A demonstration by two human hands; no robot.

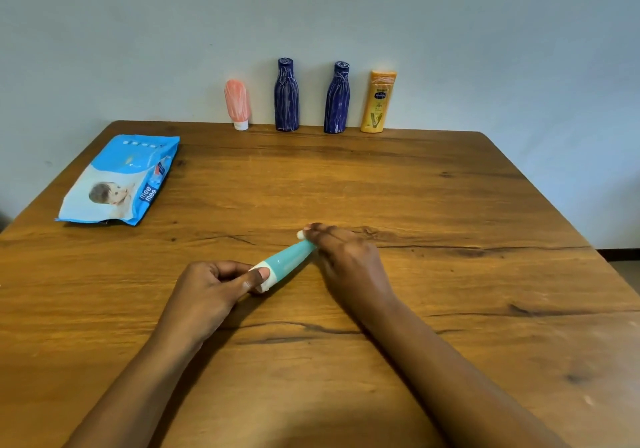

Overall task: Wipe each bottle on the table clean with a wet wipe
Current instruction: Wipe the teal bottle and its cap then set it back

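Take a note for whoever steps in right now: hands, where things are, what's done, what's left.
Left hand grips the teal bottle by its white cap; right hand wraps the far end, a white scrap, probably the wipe, at its fingertips.
Wipe pack lies on the table, far left.
Pink tube, left blue bottle, right blue bottle, yellow bottle stand along the back edge.
Done: nothing certain; teal in progress.
Left: those four; pink and blues show white streaks.
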